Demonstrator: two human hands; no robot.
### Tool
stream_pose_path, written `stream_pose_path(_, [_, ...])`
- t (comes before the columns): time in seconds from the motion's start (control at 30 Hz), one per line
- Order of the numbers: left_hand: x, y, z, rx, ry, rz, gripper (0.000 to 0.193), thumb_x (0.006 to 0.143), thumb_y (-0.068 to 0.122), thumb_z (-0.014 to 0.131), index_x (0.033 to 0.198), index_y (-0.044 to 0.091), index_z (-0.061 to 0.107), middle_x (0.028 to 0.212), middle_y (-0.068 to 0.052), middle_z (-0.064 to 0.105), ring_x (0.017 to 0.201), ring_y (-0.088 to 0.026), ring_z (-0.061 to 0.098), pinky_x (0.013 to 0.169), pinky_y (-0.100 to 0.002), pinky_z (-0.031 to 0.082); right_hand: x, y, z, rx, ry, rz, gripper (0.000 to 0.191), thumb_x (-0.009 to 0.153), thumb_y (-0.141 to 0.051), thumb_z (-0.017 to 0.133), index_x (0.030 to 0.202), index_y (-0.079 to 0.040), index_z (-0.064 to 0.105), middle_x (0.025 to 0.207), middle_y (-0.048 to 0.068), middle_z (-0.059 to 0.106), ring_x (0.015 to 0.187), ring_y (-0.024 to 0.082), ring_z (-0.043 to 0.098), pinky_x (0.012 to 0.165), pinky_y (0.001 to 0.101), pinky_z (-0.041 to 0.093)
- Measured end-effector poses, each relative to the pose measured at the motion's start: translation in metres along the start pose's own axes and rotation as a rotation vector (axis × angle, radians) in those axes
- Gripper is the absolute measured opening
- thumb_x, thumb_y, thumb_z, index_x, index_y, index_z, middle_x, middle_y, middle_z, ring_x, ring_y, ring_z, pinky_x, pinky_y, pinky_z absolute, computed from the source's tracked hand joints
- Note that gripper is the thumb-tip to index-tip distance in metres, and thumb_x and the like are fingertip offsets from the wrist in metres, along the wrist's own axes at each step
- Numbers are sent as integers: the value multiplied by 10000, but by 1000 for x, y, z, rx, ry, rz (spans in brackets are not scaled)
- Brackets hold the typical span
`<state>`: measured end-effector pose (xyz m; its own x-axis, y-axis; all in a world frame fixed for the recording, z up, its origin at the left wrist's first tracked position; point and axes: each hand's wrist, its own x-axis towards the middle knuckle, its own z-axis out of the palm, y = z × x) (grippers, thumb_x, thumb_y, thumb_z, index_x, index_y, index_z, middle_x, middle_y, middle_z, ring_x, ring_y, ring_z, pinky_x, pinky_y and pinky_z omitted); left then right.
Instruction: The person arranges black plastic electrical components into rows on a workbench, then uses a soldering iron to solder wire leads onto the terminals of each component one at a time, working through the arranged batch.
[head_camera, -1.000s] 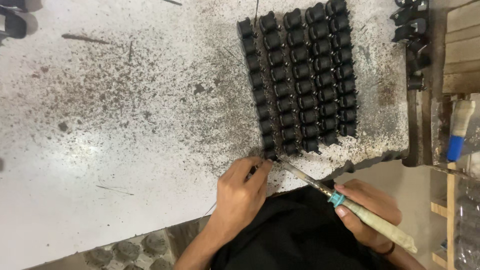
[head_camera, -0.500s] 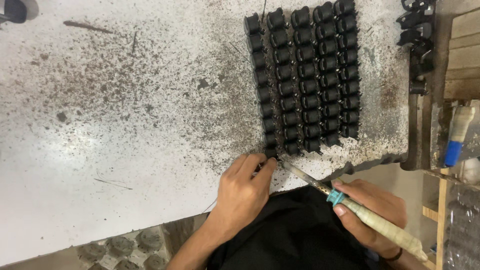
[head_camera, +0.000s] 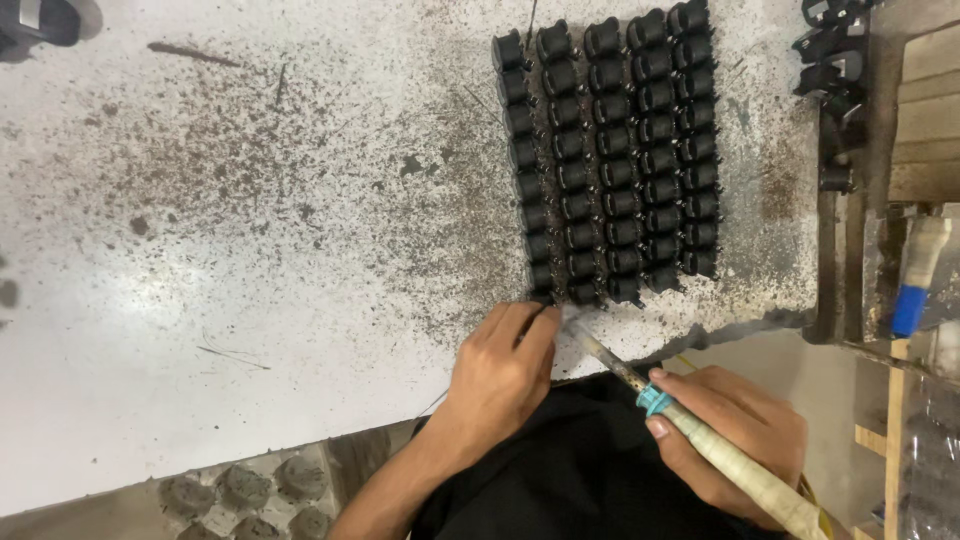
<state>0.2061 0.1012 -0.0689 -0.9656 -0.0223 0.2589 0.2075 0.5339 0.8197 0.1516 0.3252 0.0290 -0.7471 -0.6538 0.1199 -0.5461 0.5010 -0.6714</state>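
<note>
Fingers of the left hand (head_camera: 497, 372) are pinched together at the near edge of the white speckled worktable (head_camera: 230, 230), on something too small to see clearly, just below the nearest black part. The right hand (head_camera: 735, 440) is closed around the taped handle of a soldering iron (head_camera: 680, 425), which has a turquoise ring near the grip. Its metal tip points up and left and ends just beside the left fingertips (head_camera: 545, 318). Above them, small black plastic components (head_camera: 608, 155) stand in five tidy rows on the table. A few more black parts (head_camera: 830, 60) lie at the right edge, near a blue-tipped tool (head_camera: 915, 275) on the wooden shelf.
</note>
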Motion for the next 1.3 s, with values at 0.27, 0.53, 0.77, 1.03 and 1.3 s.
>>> stream_pose_path(0.27, [9,36,-79,201,335,91,317,804,-82,776,1094,-9,671,929,-50,676,632,-171,611,492,-295,469,-25,34,-1,122,196,329,377,846,-112,703,1180,65,703,944,173,749,735,179,725,709,291,553])
stream_pose_path(0.53, [24,1,-20,212,93,-85,428,731,-42,706,1147,50,745,1009,-65,629,793,-209,655,611,-346,551,-30,50,14,89,216,114,334,855,-110,725,1136,63,675,991,187,733,853,241,745,749,296,590])
stream_pose_path(0.77, [18,-6,-14,187,56,-52,343,728,-2,709,1068,37,730,1023,-71,648,826,-244,661,648,-368,563,-9,35,14,43,171,152,345,821,-74,724,1136,61,684,989,186,740,823,252,749,747,293,592])
stream_pose_path(1.03, [24,-5,-6,141,22,-39,321,764,-39,686,1083,-4,699,1023,-120,647,893,-258,688,666,-355,585,15,10,5,-185,9,-119,249,815,-100,758,1031,5,696,840,167,734,760,242,748,639,325,612])
stream_pose_path(1.3, [29,28,-68,140,428,16,250,856,-14,804,1084,33,713,893,-52,717,671,-57,609,461,-244,458,-6,60,4,154,268,117,318,894,-149,713,1161,23,709,935,161,768,723,157,761,607,233,579])
